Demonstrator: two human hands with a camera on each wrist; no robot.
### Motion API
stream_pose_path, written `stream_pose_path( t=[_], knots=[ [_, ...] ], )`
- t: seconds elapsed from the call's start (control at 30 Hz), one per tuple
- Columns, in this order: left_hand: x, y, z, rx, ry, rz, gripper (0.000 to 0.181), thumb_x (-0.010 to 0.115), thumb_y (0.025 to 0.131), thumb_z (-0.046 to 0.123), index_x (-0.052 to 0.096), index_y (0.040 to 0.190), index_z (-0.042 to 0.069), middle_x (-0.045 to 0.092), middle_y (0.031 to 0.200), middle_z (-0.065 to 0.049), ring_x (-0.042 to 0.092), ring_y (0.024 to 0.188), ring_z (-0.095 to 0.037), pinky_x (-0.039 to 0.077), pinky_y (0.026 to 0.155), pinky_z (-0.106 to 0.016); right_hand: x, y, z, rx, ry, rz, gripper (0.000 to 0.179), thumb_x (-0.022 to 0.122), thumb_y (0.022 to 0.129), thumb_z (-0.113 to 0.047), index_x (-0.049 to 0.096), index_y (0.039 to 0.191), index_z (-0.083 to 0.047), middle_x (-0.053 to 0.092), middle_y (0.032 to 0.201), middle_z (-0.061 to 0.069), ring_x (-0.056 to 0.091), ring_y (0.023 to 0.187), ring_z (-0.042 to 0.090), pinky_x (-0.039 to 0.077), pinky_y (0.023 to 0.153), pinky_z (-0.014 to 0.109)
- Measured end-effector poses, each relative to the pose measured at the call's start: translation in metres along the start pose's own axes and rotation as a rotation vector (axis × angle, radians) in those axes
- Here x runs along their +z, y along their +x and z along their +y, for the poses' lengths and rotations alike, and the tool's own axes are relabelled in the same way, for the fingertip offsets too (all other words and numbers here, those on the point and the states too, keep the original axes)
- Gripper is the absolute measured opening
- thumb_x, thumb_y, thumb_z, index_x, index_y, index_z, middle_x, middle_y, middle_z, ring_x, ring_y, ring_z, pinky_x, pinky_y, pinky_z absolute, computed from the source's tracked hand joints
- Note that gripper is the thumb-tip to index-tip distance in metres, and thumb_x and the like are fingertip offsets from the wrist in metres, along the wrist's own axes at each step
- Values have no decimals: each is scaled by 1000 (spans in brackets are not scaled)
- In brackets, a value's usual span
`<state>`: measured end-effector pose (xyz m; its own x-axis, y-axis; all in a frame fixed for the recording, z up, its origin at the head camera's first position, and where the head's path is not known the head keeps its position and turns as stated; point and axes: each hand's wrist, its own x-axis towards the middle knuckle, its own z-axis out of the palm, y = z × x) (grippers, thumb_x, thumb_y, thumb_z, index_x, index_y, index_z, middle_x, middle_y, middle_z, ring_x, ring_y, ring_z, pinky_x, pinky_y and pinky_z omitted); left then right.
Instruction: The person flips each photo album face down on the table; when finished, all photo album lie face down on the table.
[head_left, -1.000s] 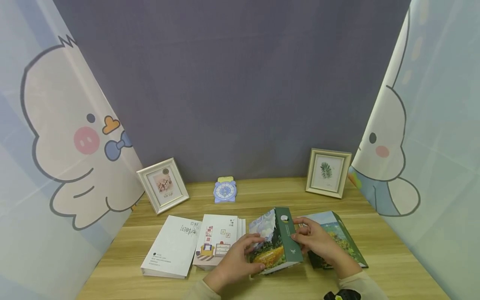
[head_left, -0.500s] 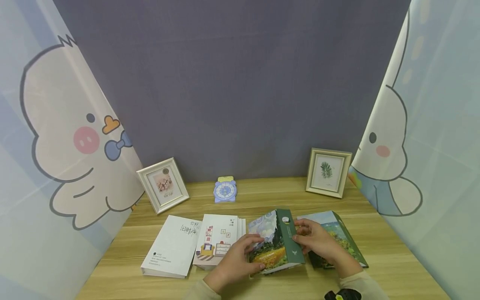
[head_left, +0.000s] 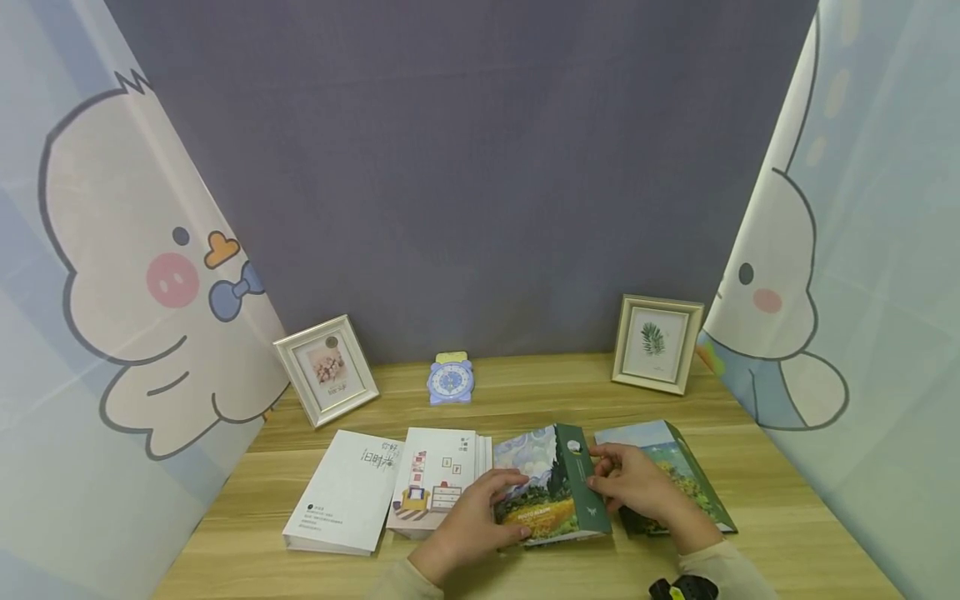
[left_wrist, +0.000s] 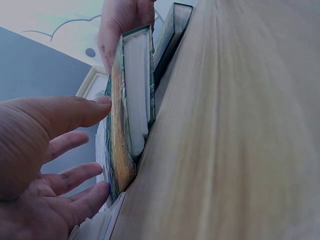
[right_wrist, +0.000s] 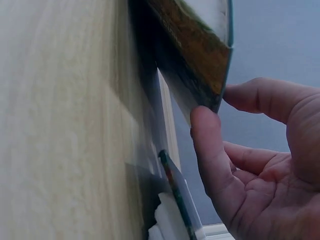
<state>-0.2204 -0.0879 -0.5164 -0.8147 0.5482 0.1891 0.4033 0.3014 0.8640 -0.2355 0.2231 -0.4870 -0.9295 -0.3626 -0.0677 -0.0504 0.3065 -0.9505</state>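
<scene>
A thick photo album with a painted landscape cover and a dark green spine lies tilted, its spine side raised off the wooden table. My right hand pinches the raised spine edge between thumb and fingers, as the right wrist view shows close up. At the album's left side is my left hand, its thumb touching the cover and its other fingers spread fairly straight by the edge. Right of it, partly behind my right hand, lies a second album with a painted seaside cover.
To the left lie a white book and a white illustrated book, the latter close beside the held album. Along the back stand a pink-flower picture frame, a blue clock-shaped item and a leaf picture frame.
The album's spine side has come down toward the table and shifted slightly right, so the cover faces up more. My right hand has lowered with it; my left hand has barely moved.
</scene>
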Motion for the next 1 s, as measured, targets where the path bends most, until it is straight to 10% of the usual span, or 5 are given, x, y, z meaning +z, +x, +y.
stream_pose_path(
  t=[1.0],
  knots=[
    [0, 1, -1, 17, 30, 12, 57, 88, 84, 8, 64, 136, 3, 56, 145, -14, 53, 138, -29, 46, 113, -37, 5, 1, 4, 54, -195, 43, 49, 83, 90, -12, 64, 131, 8, 63, 104, 12, 66, 70, 26, 60, 57, 40]
  ],
)
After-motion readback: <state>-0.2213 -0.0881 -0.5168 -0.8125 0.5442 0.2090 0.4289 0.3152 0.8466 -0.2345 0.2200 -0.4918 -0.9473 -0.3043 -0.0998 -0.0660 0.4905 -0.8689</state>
